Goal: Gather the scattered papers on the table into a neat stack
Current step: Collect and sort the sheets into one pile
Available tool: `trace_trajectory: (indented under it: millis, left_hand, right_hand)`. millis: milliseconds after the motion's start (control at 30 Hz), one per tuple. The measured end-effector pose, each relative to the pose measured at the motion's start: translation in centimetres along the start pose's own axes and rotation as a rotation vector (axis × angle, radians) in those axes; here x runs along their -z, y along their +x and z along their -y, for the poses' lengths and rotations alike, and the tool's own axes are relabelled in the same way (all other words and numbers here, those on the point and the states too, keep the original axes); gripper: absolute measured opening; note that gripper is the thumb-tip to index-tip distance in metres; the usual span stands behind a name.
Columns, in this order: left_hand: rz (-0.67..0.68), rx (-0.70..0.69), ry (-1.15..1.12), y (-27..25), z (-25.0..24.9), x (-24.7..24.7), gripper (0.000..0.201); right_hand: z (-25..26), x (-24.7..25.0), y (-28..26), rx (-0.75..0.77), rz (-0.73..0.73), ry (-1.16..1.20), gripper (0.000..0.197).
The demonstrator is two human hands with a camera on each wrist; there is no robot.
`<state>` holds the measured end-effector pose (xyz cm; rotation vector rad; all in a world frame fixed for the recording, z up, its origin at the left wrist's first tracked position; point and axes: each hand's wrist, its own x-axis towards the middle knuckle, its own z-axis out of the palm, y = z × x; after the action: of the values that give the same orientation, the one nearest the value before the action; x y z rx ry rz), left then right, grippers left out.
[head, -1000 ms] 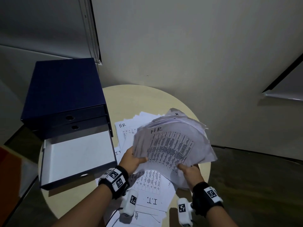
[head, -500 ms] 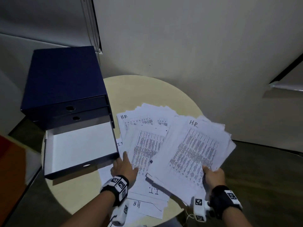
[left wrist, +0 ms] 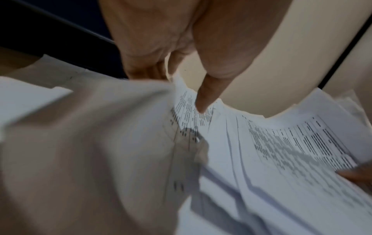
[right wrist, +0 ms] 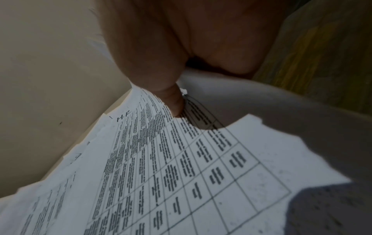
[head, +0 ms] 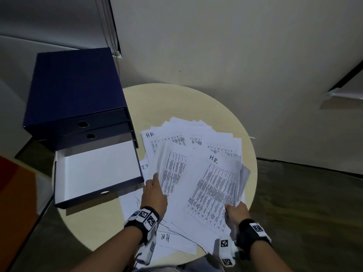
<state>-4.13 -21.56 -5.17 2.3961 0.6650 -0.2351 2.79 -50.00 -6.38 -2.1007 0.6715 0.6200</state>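
Observation:
White printed papers [head: 176, 138] lie fanned over the round beige table [head: 176, 103]. My right hand [head: 234, 210] grips a thick bundle of sheets marked "H.R" [head: 214, 185] by its near right corner. In the right wrist view the thumb [right wrist: 173, 101] presses on the bundle's top sheet [right wrist: 161, 174], and the fingers are hidden beneath. The bundle lies low over the spread papers. My left hand [head: 154, 190] rests flat on the spread sheets left of the bundle, fingers stretched forward. In the left wrist view its thumb [left wrist: 203, 98] touches a printed sheet [left wrist: 281, 143].
A dark blue drawer box [head: 74, 89] stands on the table's left side. Its bottom drawer [head: 98, 169] is pulled out, white inside, close beside my left hand. More sheets [head: 172, 240] overhang the near table edge. A wall rises behind the table, and dark floor lies to the right.
My left hand let go of the raised bundle and came down onto the spread papers. My right hand swung the bundle right, then lowered it over the sheets on the table.

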Motion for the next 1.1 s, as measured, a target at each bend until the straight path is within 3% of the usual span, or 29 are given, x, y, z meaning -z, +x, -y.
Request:
trace_trajectory:
  millis: [67, 100, 167, 233, 400, 500, 567, 667, 733, 800, 833, 900, 933, 967, 1033, 1100]
  left_hand:
    - [0.039, 0.09, -0.201, 0.5, -0.1, 0.3, 0.091]
    - [0.079, 0.128, -0.203, 0.9, -0.2, 0.4, 0.083]
    - [0.144, 0.132, -0.052, 1.5, -0.4, 1.0, 0.04]
    - [0.137, 0.085, 0.041, 1.4, -0.9, 1.9, 0.018]
    - [-0.095, -0.112, -0.1, 0.5, -3.9, 6.4, 0.022]
    - [-0.299, -0.159, -0.366, 0.4, -6.2, 9.6, 0.039]
    - [-0.331, -0.201, -0.605, 0.8, -7.3, 10.9, 0.048]
    - [-0.22, -0.218, -0.887, 1.7, -8.0, 10.9, 0.038]
    - [-0.122, -0.162, -0.937, 1.8, -7.9, 10.0, 0.029]
    - [-0.026, -0.125, -0.758, 1.5, -7.3, 8.0, 0.035]
    - [-0.001, -0.107, -0.639, 1.2, -7.0, 6.7, 0.038]
    - [0.055, -0.045, -0.497, 1.1, -6.5, 4.2, 0.046]
    - [0.129, -0.016, -0.474, 0.9, -6.3, 3.0, 0.051]
    - [0.228, -0.019, -0.468, 0.9, -5.8, 1.8, 0.054]
    - [0.396, -0.065, -0.445, 0.7, -4.8, -0.2, 0.055]
    - [0.275, -0.084, -0.31, 0.6, -3.4, -1.1, 0.053]
  right_hand:
    - [-0.1, 0.2, 0.1, -0.013, 0.017, -0.012, 0.023]
    - [0.0, 0.1, 0.0, -0.017, 0.031, -0.021, 0.023]
    - [-0.5, -0.1, 0.7, -0.037, 0.049, -0.023, 0.027]
    - [-1.2, -0.4, 1.4, -0.05, 0.081, -0.034, 0.035]
    - [-0.5, 0.0, 0.0, -0.087, 0.076, -0.015, 0.057]
    - [-0.4, 0.0, -0.1, -0.109, 0.083, -0.02, 0.071]
    - [-0.5, 0.1, 0.2, -0.107, 0.101, -0.026, 0.073]
    - [-0.7, 0.4, 0.1, -0.079, 0.167, -0.001, 0.066]
    - [-1.4, 0.4, 0.8, -0.059, 0.23, 0.025, 0.074]
    - [-2.8, 0.5, 2.5, -0.051, 0.269, 0.15, 0.098]
    - [-2.9, 0.5, 2.3, -0.065, 0.308, 0.266, 0.099]
    - [-1.7, 0.8, 0.3, -0.069, 0.351, 0.509, 0.073]
    - [-1.4, 1.1, -0.1, -0.083, 0.401, 0.578, 0.07]
    - [-2.0, 1.1, 0.2, -0.079, 0.399, 0.615, 0.076]
    - [-2.3, 0.7, 0.6, -0.072, 0.371, 0.463, 0.107]
    - [-2.5, 0.2, 0.9, -0.032, 0.31, 0.217, 0.134]
